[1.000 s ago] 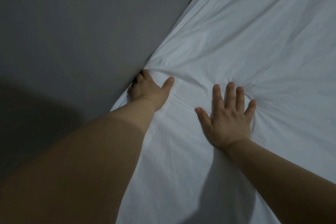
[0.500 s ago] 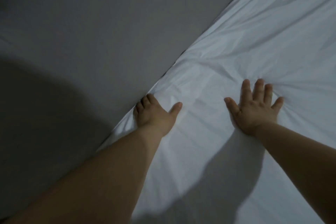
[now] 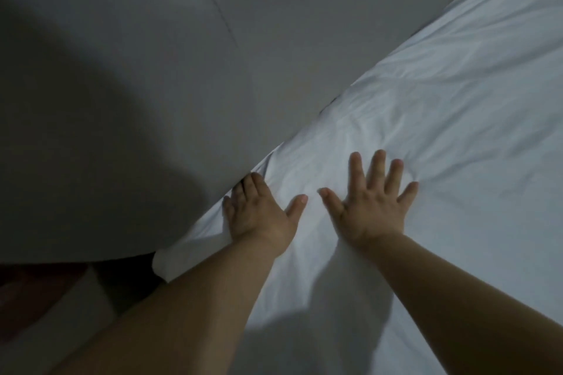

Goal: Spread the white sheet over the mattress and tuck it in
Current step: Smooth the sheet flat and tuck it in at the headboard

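Grey wall meets creased white sheet.

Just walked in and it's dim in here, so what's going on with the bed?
A person is fitting the white sheet on a bed set against a grey wall. The left hand pushes the sheet's edge down into the gap by the wall, fingertips hidden there. The right hand presses flat, fingers spread, on the wrinkled sheet.

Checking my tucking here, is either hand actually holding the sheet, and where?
Neither grips it. The right hand lies flat on the sheet; the left hand pushes its edge against the wall, fingertips hidden.
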{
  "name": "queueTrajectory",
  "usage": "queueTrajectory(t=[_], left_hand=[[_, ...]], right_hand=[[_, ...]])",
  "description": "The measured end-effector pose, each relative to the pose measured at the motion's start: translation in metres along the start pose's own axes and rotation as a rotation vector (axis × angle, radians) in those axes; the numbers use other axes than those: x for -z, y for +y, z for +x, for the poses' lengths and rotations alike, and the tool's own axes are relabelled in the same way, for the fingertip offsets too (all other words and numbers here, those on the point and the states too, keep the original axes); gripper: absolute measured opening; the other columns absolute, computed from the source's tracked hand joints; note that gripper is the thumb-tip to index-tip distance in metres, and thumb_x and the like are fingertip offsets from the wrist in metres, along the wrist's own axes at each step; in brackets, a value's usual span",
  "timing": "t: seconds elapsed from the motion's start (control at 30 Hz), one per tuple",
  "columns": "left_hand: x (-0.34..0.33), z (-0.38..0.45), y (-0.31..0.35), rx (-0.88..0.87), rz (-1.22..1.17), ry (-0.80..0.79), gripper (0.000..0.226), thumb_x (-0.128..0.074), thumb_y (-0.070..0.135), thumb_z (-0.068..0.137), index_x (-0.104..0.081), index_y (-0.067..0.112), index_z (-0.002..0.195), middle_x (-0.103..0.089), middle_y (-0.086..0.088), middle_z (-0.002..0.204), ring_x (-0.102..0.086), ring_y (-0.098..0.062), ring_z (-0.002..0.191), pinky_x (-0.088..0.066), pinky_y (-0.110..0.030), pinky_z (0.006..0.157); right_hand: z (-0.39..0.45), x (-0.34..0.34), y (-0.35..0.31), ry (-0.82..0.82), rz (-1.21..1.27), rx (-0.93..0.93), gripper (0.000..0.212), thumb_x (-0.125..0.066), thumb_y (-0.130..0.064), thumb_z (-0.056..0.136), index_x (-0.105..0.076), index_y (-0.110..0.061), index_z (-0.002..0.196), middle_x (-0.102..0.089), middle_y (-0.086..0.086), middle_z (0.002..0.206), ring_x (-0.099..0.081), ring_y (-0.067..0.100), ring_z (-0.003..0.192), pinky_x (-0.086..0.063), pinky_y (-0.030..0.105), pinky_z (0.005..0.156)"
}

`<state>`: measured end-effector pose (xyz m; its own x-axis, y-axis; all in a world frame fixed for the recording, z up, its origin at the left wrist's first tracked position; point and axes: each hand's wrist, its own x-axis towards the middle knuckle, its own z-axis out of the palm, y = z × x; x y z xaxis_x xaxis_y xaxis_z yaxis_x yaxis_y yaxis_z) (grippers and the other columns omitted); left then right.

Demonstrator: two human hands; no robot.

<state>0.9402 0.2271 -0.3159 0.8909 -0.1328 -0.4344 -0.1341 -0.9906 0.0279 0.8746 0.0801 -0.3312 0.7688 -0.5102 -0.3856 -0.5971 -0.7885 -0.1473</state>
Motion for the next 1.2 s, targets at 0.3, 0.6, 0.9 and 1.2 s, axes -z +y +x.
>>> queueTrajectory(t=[0.3,0.6,0.9,1.2], left_hand=[[0.011,0.005,-0.021,-0.089,-0.091,0.024,0.093,-0.037,0.072,0.084,-0.017,0.009,0.150,-0.022,-0.009,0.156,-0.023,-0.026,0.142,-0.017,-0.038,0.117],[-0.006,-0.038,-0.089,0.030,-0.135,-0.068,0.099,-0.034,0.071,0.086,0.003,0.005,0.152,0.000,-0.010,0.160,-0.002,-0.026,0.147,0.002,-0.035,0.121],[0.012,-0.044,-0.001,-0.314,-0.179,-0.051,0.071,-0.028,0.050,0.098,-0.001,0.014,0.153,0.007,-0.007,0.161,0.007,-0.024,0.148,0.002,-0.035,0.121],[0.022,0.072,0.167,-0.517,-0.068,-0.012,0.074,-0.031,0.064,0.092,-0.002,0.032,0.152,0.011,0.003,0.161,0.010,-0.026,0.148,0.001,-0.048,0.119]], right_hand=[[0.011,0.007,0.002,-0.085,-0.068,-0.010,0.089,-0.008,-0.081,0.079,0.016,-0.032,0.149,0.022,0.008,0.158,0.022,0.036,0.144,0.005,0.060,0.114],[0.010,0.012,-0.003,-0.132,-0.132,-0.038,0.092,-0.008,-0.083,0.077,0.016,-0.032,0.149,0.021,0.007,0.159,0.018,0.035,0.146,0.000,0.059,0.115],[0.012,0.023,0.025,0.128,0.040,0.033,0.086,-0.025,-0.075,0.085,0.004,-0.029,0.151,0.007,0.011,0.160,0.000,0.033,0.148,-0.009,0.054,0.117],[0.043,0.028,0.081,0.060,-0.045,-0.147,0.095,-0.010,-0.085,0.073,0.010,-0.034,0.150,0.011,0.007,0.160,0.010,0.034,0.147,-0.001,0.058,0.116]])
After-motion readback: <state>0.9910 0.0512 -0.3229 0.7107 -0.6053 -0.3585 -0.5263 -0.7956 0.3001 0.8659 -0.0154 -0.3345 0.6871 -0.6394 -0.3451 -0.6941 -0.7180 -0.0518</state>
